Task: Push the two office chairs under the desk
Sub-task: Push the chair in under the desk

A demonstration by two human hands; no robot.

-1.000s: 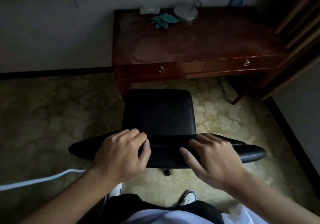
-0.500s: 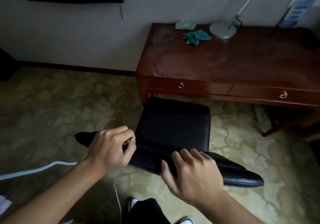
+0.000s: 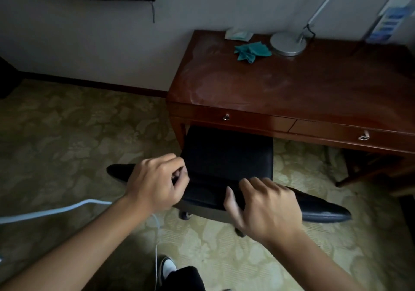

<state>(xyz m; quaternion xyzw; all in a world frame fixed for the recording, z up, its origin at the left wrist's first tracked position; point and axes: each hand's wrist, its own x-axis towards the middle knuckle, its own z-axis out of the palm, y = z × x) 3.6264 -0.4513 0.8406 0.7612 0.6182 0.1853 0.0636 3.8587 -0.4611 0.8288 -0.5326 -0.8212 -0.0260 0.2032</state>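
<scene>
A black office chair (image 3: 226, 155) stands at the left end of the dark wooden desk (image 3: 280, 88), and the front edge of its seat is just under the drawer rail. Its curved backrest top (image 3: 321, 208) runs across in front of me. My left hand (image 3: 157, 182) is curled tight over the left part of the backrest. My right hand (image 3: 262, 207) lies over the middle of it, fingers draped on top and thumb on the near side. No second office chair is visible.
Dark wooden legs (image 3: 350, 178) show under the desk's right half. A lamp base (image 3: 288, 43) and a green cloth (image 3: 251, 51) sit on the desktop. A white cable (image 3: 45, 212) crosses the patterned carpet at the left. My shoe (image 3: 167, 268) is below.
The chair has rolled forward and its seat front has reached under the desk's left end. My view has swung left, and both hands stay on the backrest.
</scene>
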